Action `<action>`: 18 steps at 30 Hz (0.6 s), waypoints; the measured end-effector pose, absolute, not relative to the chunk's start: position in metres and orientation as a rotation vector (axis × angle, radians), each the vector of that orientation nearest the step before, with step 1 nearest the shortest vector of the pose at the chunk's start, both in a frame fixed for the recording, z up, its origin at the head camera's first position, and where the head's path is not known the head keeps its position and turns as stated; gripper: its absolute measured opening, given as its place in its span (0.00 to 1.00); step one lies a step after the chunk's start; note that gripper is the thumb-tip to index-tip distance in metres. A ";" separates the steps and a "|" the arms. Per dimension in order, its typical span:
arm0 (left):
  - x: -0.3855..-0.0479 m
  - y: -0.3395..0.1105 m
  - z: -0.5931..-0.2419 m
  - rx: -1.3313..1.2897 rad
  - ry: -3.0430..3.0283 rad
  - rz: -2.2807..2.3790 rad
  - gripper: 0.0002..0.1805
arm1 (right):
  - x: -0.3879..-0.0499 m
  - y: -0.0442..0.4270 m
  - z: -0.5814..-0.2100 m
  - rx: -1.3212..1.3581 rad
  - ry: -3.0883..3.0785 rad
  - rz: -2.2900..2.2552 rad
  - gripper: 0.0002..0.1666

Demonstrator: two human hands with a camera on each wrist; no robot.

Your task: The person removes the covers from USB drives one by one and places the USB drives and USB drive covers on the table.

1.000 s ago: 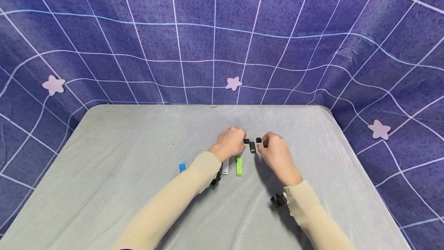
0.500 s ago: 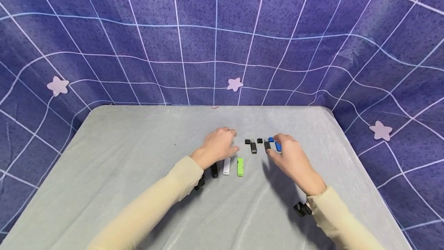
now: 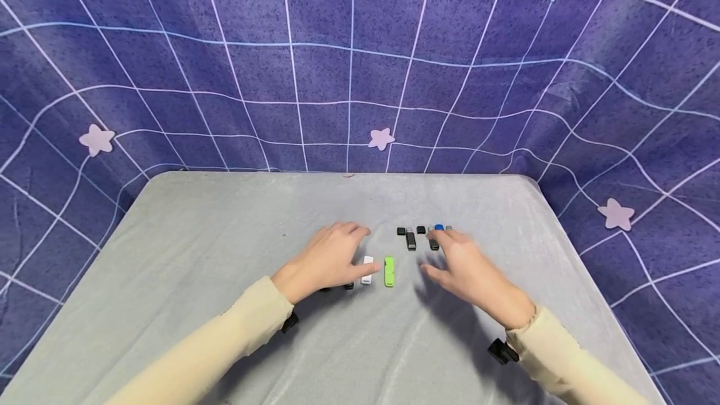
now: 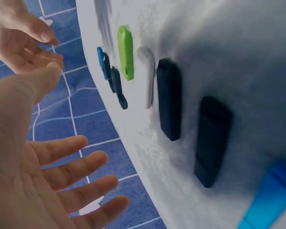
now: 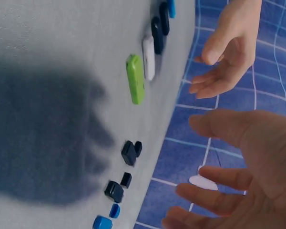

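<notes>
My left hand (image 3: pixel 326 259) hovers with its fingers spread, holding nothing, over the left part of a row of USB sticks. A white stick (image 3: pixel 367 279) lies by its thumb, with a green stick (image 3: pixel 389 272) to the right. The left wrist view shows two black sticks (image 4: pixel 169 102) and a blue stick (image 4: pixel 271 193) further along, mostly hidden from the head view. My right hand (image 3: pixel 475 277), also spread and holding nothing, hovers near an uncapped black stick (image 3: pixel 411 240), its black cap (image 3: pixel 401 230) and another black stick (image 3: pixel 434 245). Behind its fingers, an uncapped blue stick (image 5: pixel 103 222) is mostly hidden in the head view.
Another black cap (image 3: pixel 421 229) and a blue cap (image 3: pixel 439 227) lie along the far row. Grey cloth covers the table (image 3: pixel 225 217). A purple gridded curtain (image 3: pixel 315 67) with star shapes hangs behind and at both sides.
Both hands have drawn back toward me and apart, the left one moving left and the right one right. Their fingers were bent near the uncapped black stick and are now spread.
</notes>
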State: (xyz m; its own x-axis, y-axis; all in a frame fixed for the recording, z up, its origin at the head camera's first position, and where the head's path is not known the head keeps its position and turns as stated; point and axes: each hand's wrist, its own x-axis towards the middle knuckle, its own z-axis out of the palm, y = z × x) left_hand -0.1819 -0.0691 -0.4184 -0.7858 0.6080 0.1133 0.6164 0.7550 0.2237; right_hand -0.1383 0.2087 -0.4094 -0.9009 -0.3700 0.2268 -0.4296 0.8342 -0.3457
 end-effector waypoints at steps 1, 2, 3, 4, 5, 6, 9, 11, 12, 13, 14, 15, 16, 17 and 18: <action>-0.178 -0.072 -0.419 -1.037 -2.905 -0.388 0.44 | -0.138 0.208 -0.410 0.649 -2.887 0.583 0.36; -0.175 -0.075 -0.420 -1.058 -2.898 -0.382 0.45 | -0.138 0.206 -0.410 0.678 -2.911 0.576 0.37; -0.172 -0.078 -0.421 -1.078 -2.889 -0.374 0.45 | -0.138 0.205 -0.410 0.715 -2.932 0.574 0.37; -0.169 -0.082 -0.422 -1.099 -2.881 -0.373 0.45 | -0.138 0.204 -0.411 0.755 -2.954 0.567 0.38; -0.166 -0.085 -0.423 -1.118 -2.872 -0.379 0.45 | -0.138 0.202 -0.411 0.799 -2.967 0.556 0.38; -0.164 -0.088 -0.424 -1.134 -2.868 -0.378 0.45 | -0.138 0.201 -0.413 0.845 -2.976 0.544 0.38; -0.159 -0.096 -0.427 -1.162 -2.869 -0.403 0.46 | -0.139 0.198 -0.417 0.964 -2.980 0.525 0.39; -0.158 -0.101 -0.429 -1.152 -2.879 -0.442 0.47 | -0.140 0.197 -0.420 1.008 -2.980 0.522 0.39; -0.157 -0.103 -0.430 -1.134 -2.884 -0.461 0.47 | -0.140 0.196 -0.422 1.025 -2.977 0.535 0.39; -0.156 -0.105 -0.431 -1.112 -2.888 -0.483 0.47 | -0.141 0.195 -0.423 1.032 -2.975 0.548 0.40; -0.155 -0.107 -0.432 -1.086 -2.891 -0.506 0.47 | -0.141 0.194 -0.425 1.031 -2.974 0.562 0.40; -0.154 -0.109 -0.433 -1.060 -2.893 -0.519 0.47 | -0.142 0.193 -0.426 1.024 -2.974 0.580 0.40; -0.153 -0.111 -0.433 -1.034 -2.896 -0.530 0.47 | -0.142 0.192 -0.428 1.015 -2.972 0.595 0.40; -0.152 -0.113 -0.434 -1.013 -2.899 -0.537 0.47 | -0.143 0.191 -0.429 1.003 -2.969 0.614 0.41; -0.151 -0.115 -0.434 -0.996 -2.898 -0.540 0.47 | -0.143 0.190 -0.430 0.987 -2.966 0.633 0.41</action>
State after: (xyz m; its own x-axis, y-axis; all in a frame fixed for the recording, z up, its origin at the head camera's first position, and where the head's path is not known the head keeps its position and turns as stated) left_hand -0.1505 -0.1149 -0.4342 -0.7945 0.5911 0.1387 0.6014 0.7347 0.3138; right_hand -0.1430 0.1898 -0.4304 -0.8076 -0.5845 0.0784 -0.5656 0.7299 -0.3838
